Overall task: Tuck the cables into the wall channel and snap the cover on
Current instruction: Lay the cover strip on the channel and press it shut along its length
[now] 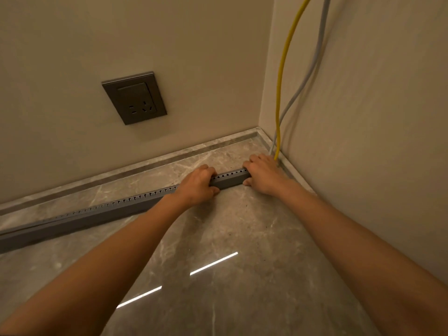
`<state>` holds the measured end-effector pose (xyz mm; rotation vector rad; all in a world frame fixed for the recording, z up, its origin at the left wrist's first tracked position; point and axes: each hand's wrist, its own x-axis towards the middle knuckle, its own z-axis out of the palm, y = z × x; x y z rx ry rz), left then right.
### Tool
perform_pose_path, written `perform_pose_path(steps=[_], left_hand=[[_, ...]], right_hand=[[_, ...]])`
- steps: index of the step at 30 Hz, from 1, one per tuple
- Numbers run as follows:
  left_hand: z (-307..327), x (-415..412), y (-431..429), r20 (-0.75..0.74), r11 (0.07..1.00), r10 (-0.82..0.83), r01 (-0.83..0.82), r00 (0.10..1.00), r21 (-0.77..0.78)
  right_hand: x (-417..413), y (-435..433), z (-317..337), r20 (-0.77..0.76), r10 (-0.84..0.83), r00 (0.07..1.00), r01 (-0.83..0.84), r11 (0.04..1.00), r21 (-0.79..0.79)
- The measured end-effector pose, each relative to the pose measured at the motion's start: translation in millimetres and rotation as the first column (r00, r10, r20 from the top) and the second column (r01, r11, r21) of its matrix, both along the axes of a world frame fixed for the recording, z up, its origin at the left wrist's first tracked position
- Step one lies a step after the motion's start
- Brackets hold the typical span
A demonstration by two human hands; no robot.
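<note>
Channel (72, 218) end beneath right hand (263, 174)

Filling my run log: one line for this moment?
left hand on channel | right hand at its corner end | yellow cable, grey cable still outside

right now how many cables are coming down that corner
2. A thin yellow cable hangs down the right wall to the floor beside the right hand; a pale grey cable runs just right of it and crosses behind it near the floor. Others may be hidden inside the grey slotted plastic channel.
</note>
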<state>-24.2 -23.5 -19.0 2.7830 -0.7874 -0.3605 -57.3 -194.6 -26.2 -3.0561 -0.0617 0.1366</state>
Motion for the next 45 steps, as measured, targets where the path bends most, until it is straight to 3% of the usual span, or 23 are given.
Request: perform_pose_path(steps=[6,12,20,26,35,45], left_hand=[[7,4,58,-0.047,0.993,0.056,-0.051,0.997,0.107],[6,-2,78,0.030,0.978,0.011,-0.017,1.000,0.209],[1,-5,78,0.122,0.983,-0.026,0.003,0.992,0.186],[3,7,93,0.021,0.998,0.033,-0.034,0.999,0.054],[3,7,107,0.083,0.991,0.016,-0.026,0.996,0.129],[2,7,106,0.106,0.994,0.032,-0.043,0.994,0.103]], right_hand=[[10,48,3,-0.082,0.037,0.996,-0.024,0.987,0.159],[14,95,1,-0.075,0.102,0.992,-0.080,0.963,0.259],[10,101,-3,-0.009,0.113,0.994,-0.109,0.973,0.205],[12,99,-3,-0.028,0.069,0.997,-0.057,0.951,0.305],[11,108,-3,-0.028,0.042,0.999,-0.033,0.961,0.276],[11,113,-2,-0.017,0.049,0.999,-0.044,0.975,0.217]])
